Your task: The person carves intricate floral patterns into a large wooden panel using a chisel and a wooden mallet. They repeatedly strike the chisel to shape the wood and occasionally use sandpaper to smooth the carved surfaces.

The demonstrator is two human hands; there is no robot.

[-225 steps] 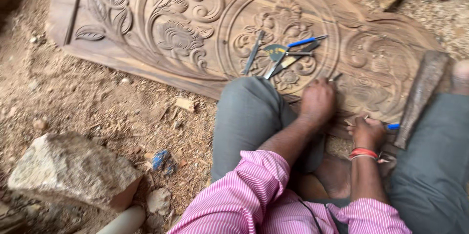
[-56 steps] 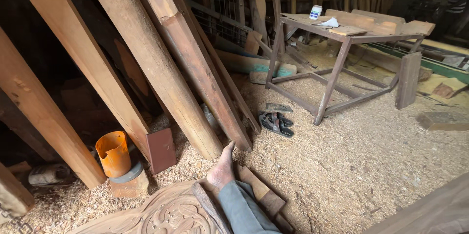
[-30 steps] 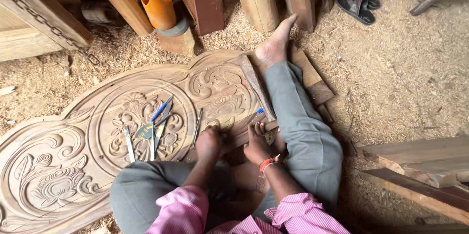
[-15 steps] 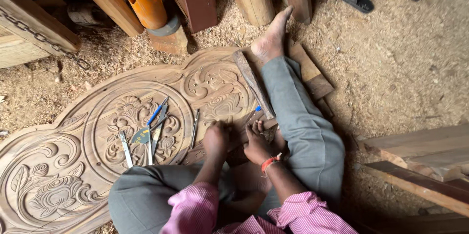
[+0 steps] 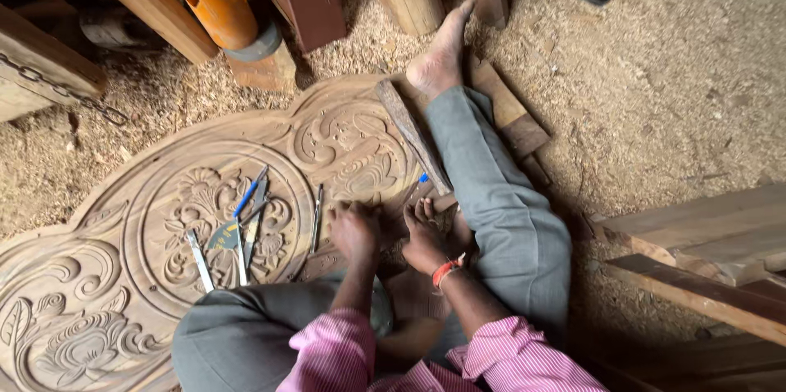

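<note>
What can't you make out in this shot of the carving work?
- Head view: what the left hand grips, if anything; its curled fingers cover it.
- Whether the right hand holds the blue-tipped tool; fingers and blur hide the contact.
- The carved panel: its lower left runs past the frame edge, and the legs cover its near side.
- The chisels on the panel: tips too small to tell apart.

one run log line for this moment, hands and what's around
left hand: resting on carved wood panel | right hand: on panel edge, grip unclear | chisels: loose on panel | floor: sawdust
</note>
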